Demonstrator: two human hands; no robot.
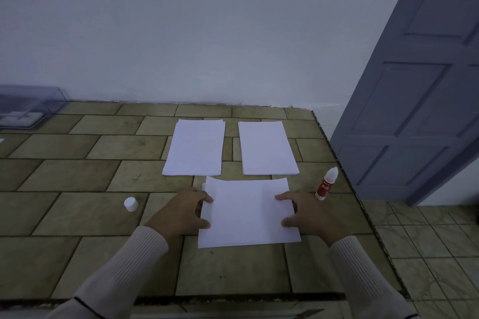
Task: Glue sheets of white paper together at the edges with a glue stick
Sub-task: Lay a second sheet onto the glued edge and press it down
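Two arms in cream ribbed sleeves (129,267) reach forward over a counter (77,215) of tan stone tiles. Between the hands lie white paper sheets (246,215), flat, with the long axis running left to right. The far edge lifts in a slight curl, and a lower sheet peeks out at the far left corner.

The left hand (181,212) sits at the sheets' left edge, with forefinger and thumb tips on the paper. Its other fingers are bent, and whether they grip the edge cannot be told. The right hand (305,215) rests on the right side, fingers spread and relaxed, tips pressing the top sheet.

A small white cap (131,204) stands on the counter left of the left hand, apart from it. Just beyond the right hand, near the counter's right edge, a red and white glue stick (326,185) stands on its base, white tip up.

Farther back lie two paper stacks, left stack (195,149) and right stack (267,149), side by side, long axes running away from the viewer. A clear plastic box (28,106) sits at far left against a pale wall (207,33). A grey panelled door (420,85) stands at right.
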